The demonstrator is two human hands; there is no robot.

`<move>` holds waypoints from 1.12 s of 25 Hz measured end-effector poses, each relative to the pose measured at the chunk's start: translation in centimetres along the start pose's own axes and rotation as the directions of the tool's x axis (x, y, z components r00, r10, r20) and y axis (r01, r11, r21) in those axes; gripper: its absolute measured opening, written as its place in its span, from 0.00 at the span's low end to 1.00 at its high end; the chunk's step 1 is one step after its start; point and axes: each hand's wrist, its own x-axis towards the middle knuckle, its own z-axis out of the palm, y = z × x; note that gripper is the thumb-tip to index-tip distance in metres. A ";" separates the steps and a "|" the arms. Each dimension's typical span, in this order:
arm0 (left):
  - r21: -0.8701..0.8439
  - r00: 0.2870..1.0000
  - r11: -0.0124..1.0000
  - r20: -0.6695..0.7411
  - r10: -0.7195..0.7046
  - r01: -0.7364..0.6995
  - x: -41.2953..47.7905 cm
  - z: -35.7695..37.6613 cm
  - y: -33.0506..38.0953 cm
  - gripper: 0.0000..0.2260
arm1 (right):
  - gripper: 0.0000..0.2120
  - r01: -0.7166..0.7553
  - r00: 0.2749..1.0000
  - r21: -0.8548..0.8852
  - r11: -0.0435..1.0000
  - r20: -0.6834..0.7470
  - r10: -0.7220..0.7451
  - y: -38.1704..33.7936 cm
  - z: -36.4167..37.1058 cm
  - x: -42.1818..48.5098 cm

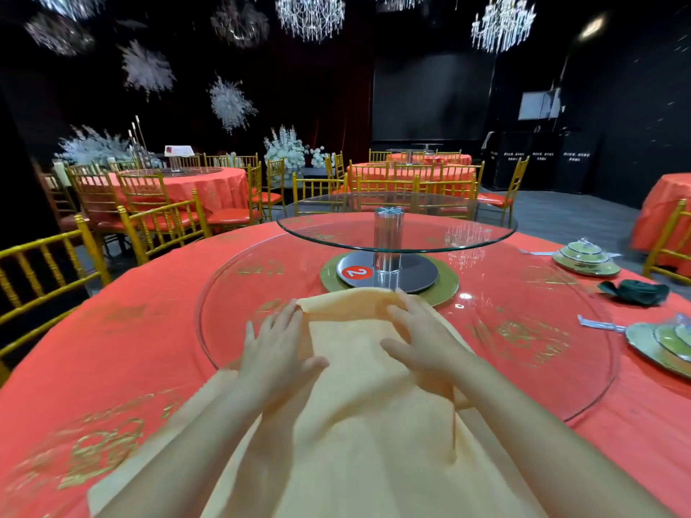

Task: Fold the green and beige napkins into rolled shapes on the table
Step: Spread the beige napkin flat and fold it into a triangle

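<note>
Two hands [276, 355] [424, 343], fingers [408, 305] atop beige napkin [359, 398]

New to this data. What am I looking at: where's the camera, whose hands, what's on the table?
There is no robot here. A person wears one wide-angle camera on the head, so you look forward and down along their arms. The left hand and right hand lie with straight fingers on a beige napkin, fingertips at its turned-over far edge. It is spread on a red tablecloth. To the right lie a bunched green napkin and stacked green plates. A raised glass turntable stands in the middle.
</note>
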 end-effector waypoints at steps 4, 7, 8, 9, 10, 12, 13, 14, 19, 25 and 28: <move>0.020 0.987 0.997 0.147 -0.071 0.069 -1.0 2.4 0.8 0.37 | 0.30 -0.068 0.996 0.061 0.996 0.057 0.065 0.1 2.2 0.4; -0.053 0.947 0.999 0.322 0.017 0.000 -3.0 3.4 1.7 0.32 | 0.28 -0.095 0.995 0.058 0.994 0.001 0.095 0.9 2.7 -1.3; -0.092 0.931 0.996 0.364 0.037 -0.003 -3.5 3.6 1.8 0.31 | 0.26 -0.109 0.994 0.056 0.992 -0.012 0.110 1.4 2.3 -2.1; -0.126 0.918 0.992 0.394 0.044 0.006 -3.9 3.7 1.7 0.29 | 0.25 -0.126 0.991 0.062 0.990 -0.027 0.128 1.9 1.8 -3.0; -0.145 0.911 0.989 0.410 0.042 0.019 -4.1 3.8 1.6 0.29 | 0.25 -0.147 0.988 0.070 0.987 -0.042 0.150 2.6 1.2 -3.9; -0.143 0.912 0.989 0.409 0.026 0.036 -4.3 3.9 1.2 0.28 | 0.25 -0.209 0.974 0.068 0.976 -0.073 0.213 4.1 0.0 -6.1; -0.138 0.913 0.989 0.407 0.014 0.046 -4.1 3.9 1.1 0.28 | 0.25 -0.243 0.965 0.061 0.968 -0.089 0.247 4.8 -0.5 -7.3; -0.143 0.916 0.988 0.401 0.004 0.058 -4.0 3.5 1.2 0.27 | 0.25 -0.283 0.952 0.068 0.957 -0.100 0.288 5.6 -1.1 -8.5; -0.263 0.936 0.963 0.323 0.140 -0.053 -5.0 1.0 5.6 0.27 | 0.15 -0.449 0.872 0.134 0.883 -0.149 0.466 8.3 -1.4 -13.4; -0.191 0.896 0.980 0.423 0.137 -0.060 -7.3 2.6 8.6 0.32 | 0.35 -0.349 0.937 -0.164 0.923 -0.064 0.343 6.6 1.2 -15.8; -0.187 0.922 0.982 0.377 0.089 -0.018 -7.0 3.2 8.1 0.35 | 0.54 -0.240 0.968 -0.342 0.909 -0.007 0.252 6.3 1.2 -17.2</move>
